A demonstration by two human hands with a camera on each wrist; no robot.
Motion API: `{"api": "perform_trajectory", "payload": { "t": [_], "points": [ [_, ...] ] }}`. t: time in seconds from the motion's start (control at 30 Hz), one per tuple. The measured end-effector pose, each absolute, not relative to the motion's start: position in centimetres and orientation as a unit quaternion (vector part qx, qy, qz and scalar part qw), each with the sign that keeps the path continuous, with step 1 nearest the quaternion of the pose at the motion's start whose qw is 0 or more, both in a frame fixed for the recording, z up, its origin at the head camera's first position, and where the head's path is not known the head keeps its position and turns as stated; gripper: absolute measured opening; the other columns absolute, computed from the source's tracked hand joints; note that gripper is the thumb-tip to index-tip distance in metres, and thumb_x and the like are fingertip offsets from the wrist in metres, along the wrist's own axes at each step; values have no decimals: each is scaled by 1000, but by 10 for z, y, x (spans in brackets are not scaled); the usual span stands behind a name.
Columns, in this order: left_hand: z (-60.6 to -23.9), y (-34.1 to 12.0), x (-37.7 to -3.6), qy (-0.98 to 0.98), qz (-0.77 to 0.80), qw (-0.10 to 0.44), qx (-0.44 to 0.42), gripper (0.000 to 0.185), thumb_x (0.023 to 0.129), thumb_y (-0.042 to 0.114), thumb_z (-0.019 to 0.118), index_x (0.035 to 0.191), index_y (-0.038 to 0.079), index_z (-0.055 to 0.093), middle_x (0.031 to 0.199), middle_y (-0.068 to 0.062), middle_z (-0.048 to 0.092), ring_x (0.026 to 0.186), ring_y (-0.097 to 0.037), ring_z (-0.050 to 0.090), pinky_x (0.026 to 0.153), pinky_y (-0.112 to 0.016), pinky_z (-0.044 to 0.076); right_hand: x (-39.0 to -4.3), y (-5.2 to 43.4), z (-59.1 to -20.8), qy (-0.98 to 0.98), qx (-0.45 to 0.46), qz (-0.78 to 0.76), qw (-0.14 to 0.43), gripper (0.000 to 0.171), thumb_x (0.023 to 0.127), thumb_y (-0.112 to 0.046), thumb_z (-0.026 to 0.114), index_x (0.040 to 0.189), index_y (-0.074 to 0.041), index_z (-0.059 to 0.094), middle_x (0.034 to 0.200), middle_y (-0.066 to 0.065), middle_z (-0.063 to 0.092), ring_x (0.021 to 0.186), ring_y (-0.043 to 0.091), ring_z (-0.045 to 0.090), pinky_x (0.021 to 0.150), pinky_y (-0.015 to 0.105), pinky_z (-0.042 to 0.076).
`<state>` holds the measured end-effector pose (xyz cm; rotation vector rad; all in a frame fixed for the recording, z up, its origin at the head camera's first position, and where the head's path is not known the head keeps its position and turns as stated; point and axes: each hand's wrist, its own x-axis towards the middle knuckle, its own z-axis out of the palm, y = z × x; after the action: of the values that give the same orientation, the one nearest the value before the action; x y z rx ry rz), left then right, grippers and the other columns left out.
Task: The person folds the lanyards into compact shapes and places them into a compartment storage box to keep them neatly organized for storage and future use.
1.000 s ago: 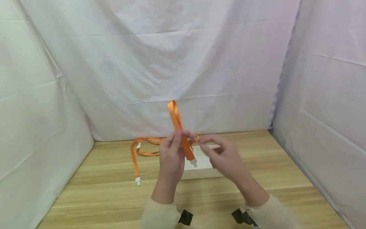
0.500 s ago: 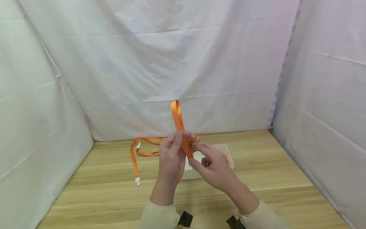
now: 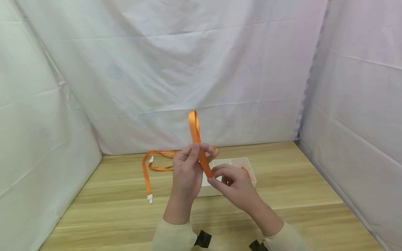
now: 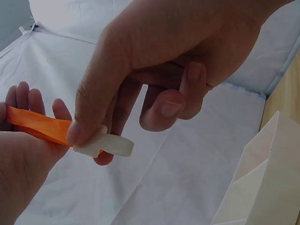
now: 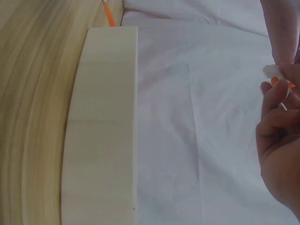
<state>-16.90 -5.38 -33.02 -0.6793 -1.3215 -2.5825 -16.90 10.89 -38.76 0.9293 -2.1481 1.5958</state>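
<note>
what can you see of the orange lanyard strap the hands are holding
The orange lanyard strap is a flat, satiny ribbon. The left hand pinches it upright, so a narrow loop stands above the fingers. At its lower end, the right hand pinches a white plastic clip. More orange strap lies on the wooden table.

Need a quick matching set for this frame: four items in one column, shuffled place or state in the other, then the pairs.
1. left hand
2. right hand
3. second orange lanyard
4. white box

a. lies on the table
b. pinches the white clip
c. stands behind the hands
d. holds the looped orange strap upright

Pairs: 1-d, 2-b, 3-a, 4-c
</note>
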Motion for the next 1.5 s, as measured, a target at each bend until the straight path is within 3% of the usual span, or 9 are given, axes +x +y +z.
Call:
{"api": "perform_trajectory", "payload": {
  "t": [0.1, 0.3, 0.67, 0.93, 1.23, 1.5],
  "points": [
    [-329, -53, -170, -446, -861, 89, -226, 33, 113, 14, 52, 96, 17, 81, 91, 1, 78, 91, -18, 74, 101, -41, 61, -166, 109, -389, -717, 321, 605, 126, 7, 95, -3, 78, 94, -10, 77, 93, 11, 76, 49, 5, 49, 43, 24, 46],
    [-328, -50, -171, -462, -855, 104, -212, 33, 113, 13, 52, 96, 18, 81, 88, 0, 76, 85, -18, 71, 98, -37, 60, -160, 109, -384, -692, 305, 648, 84, 9, 96, -2, 76, 104, -5, 77, 63, 10, 53, 42, 11, 43, 40, 26, 40],
    [-325, -49, -171, -464, -858, 98, -197, 31, 112, 14, 54, 96, 16, 81, 89, 1, 77, 83, -17, 74, 99, -40, 62, -159, 109, -380, -699, 302, 648, 17, 10, 101, -6, 70, 109, -6, 77, 87, 4, 65, 47, 12, 47, 43, 25, 43],
    [-327, -52, -174, -481, -847, 114, -196, 31, 112, 14, 54, 95, 17, 81, 92, 1, 77, 87, -18, 72, 94, -33, 61, -153, 109, -379, -741, 181, 646, -22, 13, 100, -20, 76, 99, -7, 77, 58, 2, 53, 49, 8, 47, 46, 23, 41],
    [-329, -52, -176, -501, -832, 109, -210, 29, 112, 15, 55, 97, 16, 80, 95, -2, 75, 86, -21, 67, 94, -32, 58, -151, 107, -371, -752, 131, 645, -24, 14, 95, -19, 80, 104, -9, 81, 55, 0, 52, 50, 9, 47, 49, 21, 37],
    [-329, -54, -178, -509, -828, 109, -211, 27, 112, 17, 55, 100, 16, 79, 96, 0, 74, 87, -19, 67, 95, -34, 59, -149, 107, -366, -772, 159, 615, -10, 12, 94, -17, 80, 104, -10, 81, 54, -2, 47, 49, 7, 44, 48, 23, 37]
  ]
}}
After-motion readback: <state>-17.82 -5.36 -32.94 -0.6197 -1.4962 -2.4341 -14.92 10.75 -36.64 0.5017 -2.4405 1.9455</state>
